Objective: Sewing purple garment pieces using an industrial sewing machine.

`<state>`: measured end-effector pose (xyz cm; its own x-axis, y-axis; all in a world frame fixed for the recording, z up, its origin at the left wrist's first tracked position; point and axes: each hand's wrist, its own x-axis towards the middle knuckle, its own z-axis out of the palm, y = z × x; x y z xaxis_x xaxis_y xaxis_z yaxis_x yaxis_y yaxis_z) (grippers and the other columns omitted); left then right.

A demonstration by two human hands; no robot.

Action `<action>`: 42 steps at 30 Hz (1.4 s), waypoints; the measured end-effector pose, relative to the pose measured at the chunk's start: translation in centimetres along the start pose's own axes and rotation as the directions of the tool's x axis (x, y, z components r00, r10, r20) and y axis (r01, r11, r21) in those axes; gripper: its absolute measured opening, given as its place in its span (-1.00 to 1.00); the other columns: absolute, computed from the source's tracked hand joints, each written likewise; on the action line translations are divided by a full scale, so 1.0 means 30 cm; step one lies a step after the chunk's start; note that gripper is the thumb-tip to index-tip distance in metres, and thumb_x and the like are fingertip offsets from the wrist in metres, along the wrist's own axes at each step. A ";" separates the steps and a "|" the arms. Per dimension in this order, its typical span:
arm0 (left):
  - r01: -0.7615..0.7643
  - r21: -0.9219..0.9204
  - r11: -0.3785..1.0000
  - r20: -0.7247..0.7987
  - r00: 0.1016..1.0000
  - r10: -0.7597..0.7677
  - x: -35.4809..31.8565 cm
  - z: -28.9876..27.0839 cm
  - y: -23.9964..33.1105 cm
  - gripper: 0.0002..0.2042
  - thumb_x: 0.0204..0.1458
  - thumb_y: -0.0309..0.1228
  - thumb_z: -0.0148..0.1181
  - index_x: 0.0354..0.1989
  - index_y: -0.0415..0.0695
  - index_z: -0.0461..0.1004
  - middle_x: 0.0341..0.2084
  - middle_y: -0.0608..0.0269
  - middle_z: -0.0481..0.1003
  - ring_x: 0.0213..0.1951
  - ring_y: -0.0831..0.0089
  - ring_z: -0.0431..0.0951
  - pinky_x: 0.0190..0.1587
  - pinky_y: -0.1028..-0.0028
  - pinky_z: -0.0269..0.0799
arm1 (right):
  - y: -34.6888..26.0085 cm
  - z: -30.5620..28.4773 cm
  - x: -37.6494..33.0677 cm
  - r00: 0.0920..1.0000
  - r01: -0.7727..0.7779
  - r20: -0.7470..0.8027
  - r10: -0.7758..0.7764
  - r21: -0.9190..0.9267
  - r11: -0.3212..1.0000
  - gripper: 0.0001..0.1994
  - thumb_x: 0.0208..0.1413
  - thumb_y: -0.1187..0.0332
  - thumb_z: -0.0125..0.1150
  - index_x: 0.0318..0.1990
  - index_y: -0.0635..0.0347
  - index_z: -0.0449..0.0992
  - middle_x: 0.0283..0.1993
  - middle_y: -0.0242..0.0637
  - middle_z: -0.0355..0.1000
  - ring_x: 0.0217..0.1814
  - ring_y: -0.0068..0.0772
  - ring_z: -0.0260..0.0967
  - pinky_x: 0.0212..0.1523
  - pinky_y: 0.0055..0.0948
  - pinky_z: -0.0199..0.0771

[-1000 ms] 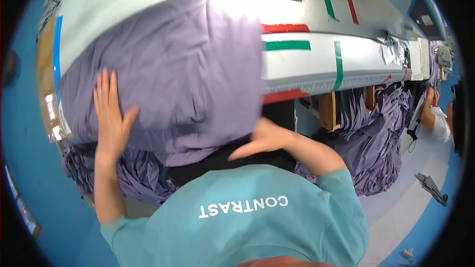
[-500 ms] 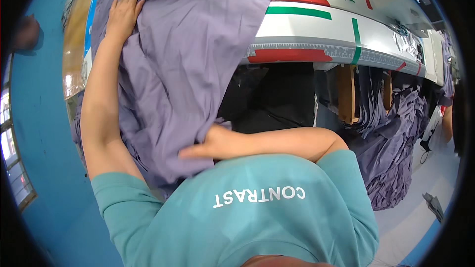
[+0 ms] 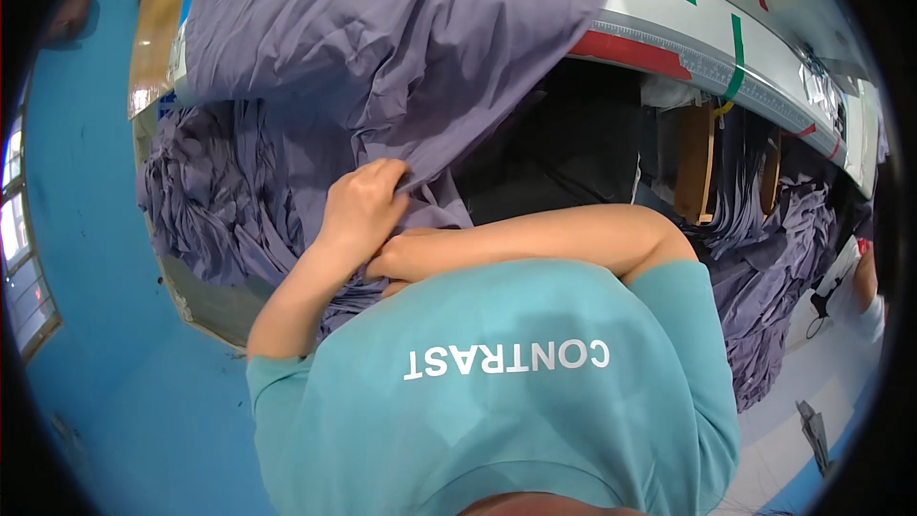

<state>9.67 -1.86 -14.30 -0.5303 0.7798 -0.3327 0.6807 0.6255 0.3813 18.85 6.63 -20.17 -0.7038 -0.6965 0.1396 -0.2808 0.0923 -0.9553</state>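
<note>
Head view: the purple cloth [image 3: 277,29] lies over the worktop [image 3: 693,19], its far part spread on the surface and its near part hanging over the front edge toward the person's body. Creases run from the spread part down to the gathered part at the hands.

Left hand [image 3: 365,205]: at the gathered part, back of the hand uppermost, fingers curled. Its grip is closed, pinching a fold of the cloth.

Right hand [image 3: 409,253]: just below the left hand, close against the left wrist, beside bunched cloth. Its fingers are partly hidden; whether its grip is spread or pressed together cannot be told. The right forearm [image 3: 544,229] lies across the front of the teal shirt [image 3: 506,420].

Worktop fittings: a ruler [image 3: 712,69] along the front edge; a red strip [image 3: 630,51] on that edge, beside the cloth; a green strip [image 3: 736,53] crossing the ruler farther right.

Below worktop level: a black sheet [image 3: 564,143] to the right of the cloth, then a wooden bar [image 3: 694,162]. One purple heap [image 3: 205,196] sits at left, another [image 3: 778,268] at right.

Far left: a brown panel [image 3: 158,29] at the worktop's end, and blue floor [image 3: 115,344]. Right rim: a co-worker's arm [image 3: 865,277], partly cut off.
</note>
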 end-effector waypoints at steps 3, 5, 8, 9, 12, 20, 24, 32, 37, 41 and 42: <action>0.270 -0.169 0.948 -0.260 0.915 -0.307 -0.054 -0.012 -0.117 -0.72 -0.12 -0.58 0.10 -0.16 -0.20 0.49 -0.27 0.00 0.53 -0.24 0.02 0.54 -0.20 0.24 0.47 | -0.036 -0.112 -0.116 0.970 0.125 -0.210 -0.124 -0.008 0.992 -0.81 0.09 0.36 0.18 -0.20 0.27 0.53 -0.27 -0.14 0.50 -0.20 -0.09 0.49 -0.18 -0.27 0.50; 0.287 -0.293 0.912 -0.279 0.887 -0.369 -0.131 -0.061 -0.195 -0.74 -0.10 -0.61 0.02 -0.20 -0.25 0.50 -0.39 -0.04 0.54 -0.35 0.08 0.57 -0.27 0.32 0.44 | -0.061 -0.218 -0.165 0.880 0.037 -0.467 -0.084 -0.110 0.993 -0.91 0.04 0.47 0.23 -0.29 0.25 0.55 -0.31 -0.20 0.50 -0.26 -0.19 0.49 -0.28 -0.34 0.51; 0.415 -0.312 0.855 -0.266 0.825 -0.498 -0.227 -0.111 -0.256 -0.75 -0.09 -0.62 -0.02 -0.23 -0.27 0.52 -0.45 -0.06 0.54 -0.42 0.15 0.57 -0.30 0.38 0.42 | -0.096 -0.348 -0.139 0.815 -0.016 -0.533 -0.229 -0.415 0.910 -0.87 -0.07 0.53 0.30 -0.31 0.24 0.52 -0.33 -0.24 0.48 -0.30 -0.22 0.47 -0.33 -0.35 0.49; 0.389 -0.285 0.876 -0.308 0.828 -0.469 -0.251 -0.122 -0.270 -0.75 -0.09 -0.62 -0.04 -0.23 -0.28 0.52 -0.48 -0.06 0.54 -0.44 0.20 0.57 -0.31 0.41 0.42 | -0.100 -0.379 -0.110 0.814 -0.005 -0.502 -0.291 -0.507 0.862 -0.87 -0.06 0.48 0.30 -0.32 0.22 0.51 -0.31 -0.25 0.46 -0.28 -0.21 0.45 -0.30 -0.34 0.48; 0.446 -0.380 0.811 -0.278 0.781 -0.560 -0.318 -0.125 -0.305 -0.73 -0.08 -0.62 -0.05 -0.22 -0.27 0.53 -0.48 -0.04 0.54 -0.43 0.28 0.58 -0.30 0.44 0.42 | -0.091 -0.425 -0.025 0.855 -0.068 -0.412 -0.315 -0.692 0.719 -0.77 -0.06 0.38 0.31 -0.23 0.19 0.48 -0.22 -0.27 0.44 -0.15 -0.18 0.41 -0.16 -0.28 0.45; 0.503 -0.235 0.832 -0.559 0.630 -0.539 -0.404 0.005 -0.588 -0.79 -0.07 -0.60 -0.01 -0.26 -0.25 0.50 -0.43 -0.01 0.56 -0.33 0.19 0.62 -0.22 0.37 0.47 | -0.012 -0.348 0.006 0.950 -0.100 -0.296 -0.104 -0.599 0.794 -0.72 -0.01 0.39 0.30 -0.11 0.20 0.50 -0.11 -0.22 0.46 -0.07 -0.12 0.42 -0.09 -0.26 0.47; 0.453 -0.301 0.839 -0.593 0.601 -0.537 -0.299 0.062 -0.736 -0.78 -0.01 -0.59 0.05 -0.17 -0.22 0.49 -0.35 0.03 0.57 -0.28 0.17 0.61 -0.17 0.34 0.47 | 0.013 -0.381 0.024 0.944 -0.112 -0.316 -0.097 -0.582 0.805 -0.74 -0.02 0.38 0.29 -0.15 0.23 0.50 -0.18 -0.19 0.45 -0.10 -0.13 0.42 -0.10 -0.23 0.45; 0.172 -0.043 0.984 -0.738 0.659 -0.147 -0.296 0.199 -0.714 -0.63 0.01 -0.47 0.26 0.03 -0.13 0.42 -0.07 0.08 0.48 -0.08 0.14 0.52 -0.04 0.33 0.44 | 0.027 -0.408 -0.014 0.930 -0.219 -0.367 -0.005 -0.566 0.795 -0.78 0.01 0.40 0.26 -0.17 0.24 0.51 -0.13 -0.19 0.46 -0.08 -0.10 0.42 -0.09 -0.26 0.47; 0.306 0.031 0.951 -0.706 0.681 -0.196 -0.200 0.435 -0.693 -0.47 -0.16 -0.40 0.36 0.05 -0.17 0.38 0.00 0.08 0.44 0.06 0.12 0.41 0.16 0.21 0.23 | 0.030 -0.406 -0.003 0.933 -0.204 -0.360 -0.008 -0.549 0.811 -0.80 0.01 0.41 0.25 -0.18 0.24 0.51 -0.13 -0.19 0.47 -0.08 -0.10 0.42 -0.10 -0.25 0.47; 0.548 -0.050 0.835 -0.611 0.645 -0.460 -0.114 0.505 -0.802 -0.71 -0.10 -0.39 0.29 -0.17 -0.17 0.49 -0.18 0.11 0.53 -0.06 0.19 0.49 0.18 0.17 0.20 | 0.016 -0.414 -0.018 0.926 -0.231 -0.378 0.015 -0.533 0.814 -0.81 0.01 0.44 0.25 -0.19 0.23 0.52 -0.13 -0.20 0.47 -0.09 -0.11 0.43 -0.10 -0.27 0.47; 0.542 -0.057 0.838 -0.625 0.635 -0.453 -0.125 0.485 -0.827 -0.71 -0.10 -0.39 0.29 -0.17 -0.17 0.49 -0.18 0.11 0.53 -0.06 0.19 0.49 0.18 0.17 0.20 | 0.009 -0.416 -0.030 0.927 -0.220 -0.376 0.003 -0.535 0.816 -0.81 0.00 0.46 0.25 -0.19 0.22 0.53 -0.13 -0.21 0.48 -0.09 -0.12 0.44 -0.10 -0.28 0.48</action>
<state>2.12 -20.66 -35.08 -0.9615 0.2266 0.1554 0.2541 0.9486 0.1887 11.26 16.17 -17.30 -0.8985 -0.3773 0.2245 -0.4234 0.6090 -0.6707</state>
